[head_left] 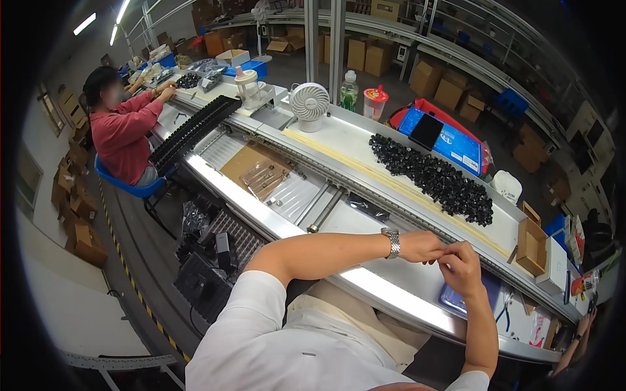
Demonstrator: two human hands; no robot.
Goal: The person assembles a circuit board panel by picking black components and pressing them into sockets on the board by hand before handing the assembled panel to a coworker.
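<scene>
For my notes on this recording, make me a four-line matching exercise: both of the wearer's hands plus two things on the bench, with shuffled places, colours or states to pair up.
Column one
1. Fan
2. Left hand
3. Small black parts
4. Right hand

Column two
A. Silver watch at the wrist
B. Nothing worn at the wrist
C. Heaped loosely beyond the hands
D. White, standing upright, with a round grille

Right pairs: 1-D, 2-A, 3-C, 4-B
</scene>
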